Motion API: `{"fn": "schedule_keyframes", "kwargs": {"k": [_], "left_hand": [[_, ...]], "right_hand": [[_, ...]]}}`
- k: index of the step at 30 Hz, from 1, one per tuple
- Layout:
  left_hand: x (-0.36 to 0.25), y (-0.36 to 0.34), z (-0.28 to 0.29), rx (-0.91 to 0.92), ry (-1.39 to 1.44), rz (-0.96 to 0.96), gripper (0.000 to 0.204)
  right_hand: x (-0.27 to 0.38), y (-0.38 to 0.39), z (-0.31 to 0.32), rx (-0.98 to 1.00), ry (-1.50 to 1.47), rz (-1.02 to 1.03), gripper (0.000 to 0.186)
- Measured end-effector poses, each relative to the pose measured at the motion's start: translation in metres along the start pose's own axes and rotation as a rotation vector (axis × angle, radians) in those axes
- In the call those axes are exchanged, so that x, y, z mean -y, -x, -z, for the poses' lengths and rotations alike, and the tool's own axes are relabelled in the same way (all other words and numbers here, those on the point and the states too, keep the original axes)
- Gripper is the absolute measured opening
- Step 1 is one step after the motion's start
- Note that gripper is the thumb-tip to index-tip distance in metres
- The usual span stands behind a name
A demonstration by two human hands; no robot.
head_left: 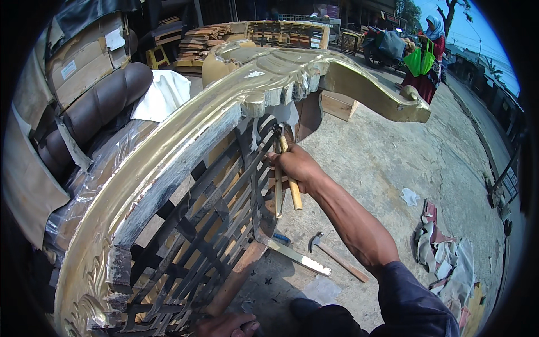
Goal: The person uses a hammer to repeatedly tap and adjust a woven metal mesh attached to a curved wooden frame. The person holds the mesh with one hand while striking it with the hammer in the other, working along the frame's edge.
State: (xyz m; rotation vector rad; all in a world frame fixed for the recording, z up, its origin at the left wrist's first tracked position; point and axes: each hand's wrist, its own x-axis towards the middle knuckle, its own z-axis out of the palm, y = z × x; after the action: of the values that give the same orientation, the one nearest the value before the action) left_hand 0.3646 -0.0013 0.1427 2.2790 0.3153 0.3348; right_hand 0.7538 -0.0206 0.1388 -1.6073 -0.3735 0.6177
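A pair of pincers [295, 194] with yellow handles is in my right hand [300, 167], fingers wrapped round it. The dark jaws point up at the inner edge of a carved gold chair frame [185, 124], by its far corner; whether they grip anything is too small to tell. Black woven straps [216, 194] cross the frame's opening, just left of this hand. At the lower edge, my left hand [227, 326] shows only in part, its fingers curled near the bottom of the strapping. What it holds, if anything, is hidden.
A hammer [339, 258] lies on the concrete floor, right of a pale wooden rail [297, 257]. Torn upholstery scraps [443, 255] are heaped at right. A brown rolled cushion [101, 106] and stacked wood [202, 42] stand beyond. A person carrying green bags [420, 59] is at far right.
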Motion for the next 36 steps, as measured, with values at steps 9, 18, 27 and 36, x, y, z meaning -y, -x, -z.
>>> {"fn": "schedule_keyframes", "kwargs": {"k": [9,18,27,36], "left_hand": [[0.005,-0.017,-0.002,0.005,-0.014,-0.017,0.012],[0.022,-0.019,-0.003,0.044,0.019,0.097,0.011],[-0.001,-0.046,-0.010,0.144,0.010,0.156,0.015],[0.002,-0.026,-0.011,0.202,-0.038,0.092,0.016]], "right_hand": [[-0.022,-0.027,0.055,-0.041,1.016,0.420,0.032],[-0.119,0.040,0.102,0.140,0.661,-0.044,0.035],[-0.044,0.014,0.014,0.274,-0.117,-0.106,0.024],[0.004,0.000,-0.031,-0.028,-0.243,-0.010,0.032]]}}
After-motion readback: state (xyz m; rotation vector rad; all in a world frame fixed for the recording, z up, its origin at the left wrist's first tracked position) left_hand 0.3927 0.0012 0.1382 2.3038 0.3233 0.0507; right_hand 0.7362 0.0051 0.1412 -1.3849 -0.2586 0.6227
